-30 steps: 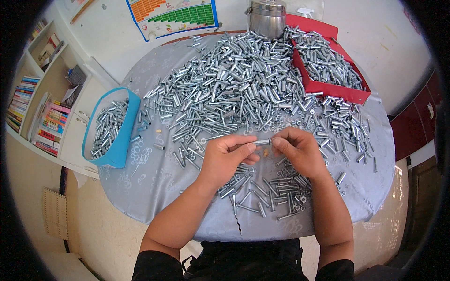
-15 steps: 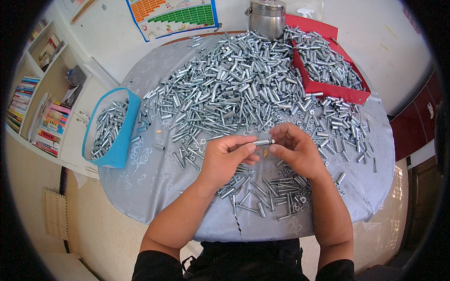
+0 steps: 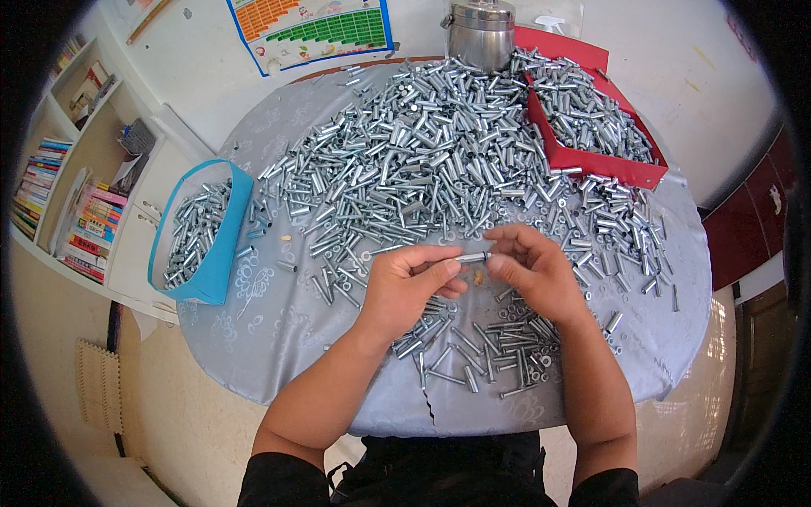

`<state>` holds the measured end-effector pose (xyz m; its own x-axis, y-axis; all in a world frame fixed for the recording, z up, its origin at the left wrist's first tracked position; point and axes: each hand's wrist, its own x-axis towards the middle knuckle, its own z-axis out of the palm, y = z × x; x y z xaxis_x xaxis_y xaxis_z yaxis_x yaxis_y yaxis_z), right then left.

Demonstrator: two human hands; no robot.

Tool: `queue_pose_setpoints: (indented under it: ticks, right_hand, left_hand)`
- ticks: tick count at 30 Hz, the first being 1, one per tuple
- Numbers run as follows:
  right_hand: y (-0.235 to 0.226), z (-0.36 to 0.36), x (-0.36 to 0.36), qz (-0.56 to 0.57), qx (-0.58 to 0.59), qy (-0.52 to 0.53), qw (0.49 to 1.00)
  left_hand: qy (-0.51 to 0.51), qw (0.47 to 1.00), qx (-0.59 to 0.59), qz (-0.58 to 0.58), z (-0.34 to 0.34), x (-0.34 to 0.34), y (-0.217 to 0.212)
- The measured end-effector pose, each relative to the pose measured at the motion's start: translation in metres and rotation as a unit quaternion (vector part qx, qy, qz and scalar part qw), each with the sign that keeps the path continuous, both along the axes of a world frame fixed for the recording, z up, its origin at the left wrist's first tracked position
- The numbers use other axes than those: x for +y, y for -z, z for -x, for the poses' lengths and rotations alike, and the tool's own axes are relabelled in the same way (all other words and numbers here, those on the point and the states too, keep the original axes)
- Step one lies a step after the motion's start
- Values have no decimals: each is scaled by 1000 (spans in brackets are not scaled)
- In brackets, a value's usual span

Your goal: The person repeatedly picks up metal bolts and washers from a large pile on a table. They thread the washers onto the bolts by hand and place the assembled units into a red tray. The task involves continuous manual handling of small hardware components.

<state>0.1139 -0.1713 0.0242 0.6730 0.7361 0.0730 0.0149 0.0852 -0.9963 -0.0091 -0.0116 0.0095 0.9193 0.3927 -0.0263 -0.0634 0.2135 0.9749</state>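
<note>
Between my hands, a metal expansion bolt (image 3: 471,258) with a sleeve lies nearly level above the table. My left hand (image 3: 414,279) pinches its left part between thumb and fingers. At the bolt's right end is my right hand (image 3: 534,269), its thumb against the tip and its fingers curled around that end. Small parts there are partly hidden by the fingers. Below the hands lie loose bolts, nuts and washers (image 3: 515,346). A large heap of metal sleeves and bolts (image 3: 422,152) spreads beyond them.
A blue box (image 3: 224,253) of metal parts stands at the left. At the far right, a red box (image 3: 591,169) holds more, near a steel pot (image 3: 481,38). A grey cloth (image 3: 279,355) covers the round table. Bookshelves (image 3: 84,169) line the left side.
My right thumb and fingers have shifted slightly at the bolt's end. My left hand keeps its hold, and the heap and boxes look the same.
</note>
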Motion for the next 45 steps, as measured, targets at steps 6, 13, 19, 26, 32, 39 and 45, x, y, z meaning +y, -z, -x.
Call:
queue_pose_setpoints:
  ticks: [6,13,19,26,32,39,45]
  right_hand:
    - [10,-17,-11,128,-64,-41,989]
    - [3,-10,-8,48,-5,-64,997]
    - [6,-4,-5,1,-2,-45,999]
    - [9,-13,-9,43,-30,-73,996]
    - [8,-5,-3,-13,12,-46,999]
    - [5,-4,-4,-11,-25,-15,1000]
    - [7,-4,-3,-7,3,-20,1000]
  left_hand:
    - [4,1000,-2,3,0,-1,0]
    - [8,1000,-2,12,0,0,0]
    - [13,1000,-3,21,0,0,1]
    - [17,1000,-12,-2,1,-2,1]
    - [-10,999,-30,-6,0,-4,1]
    - [10,999,35,21,1,-1,-5]
    - [-29,999,-12,-7,0,-5,-2]
